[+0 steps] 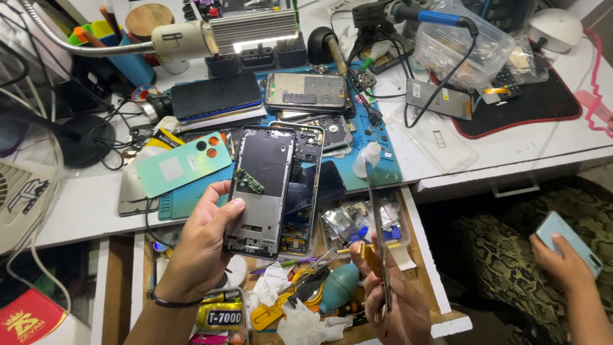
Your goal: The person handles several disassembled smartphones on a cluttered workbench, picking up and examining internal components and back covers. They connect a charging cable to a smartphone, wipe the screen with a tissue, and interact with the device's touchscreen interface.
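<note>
At centre frame, the left hand (201, 246) clasps an opened phone frame (262, 191), thumb across its lower face, long axis running upright toward the worktop (498, 150). To its right, the right hand (399, 300) pinches a thin screen panel (377, 223) seen edge-on, also upright and roughly parallel to the frame. The 2 parts stand apart, above an open drawer (424, 255) of tools. Another person's hand (562, 262) holds a phone (568, 243) at lower right.
</note>
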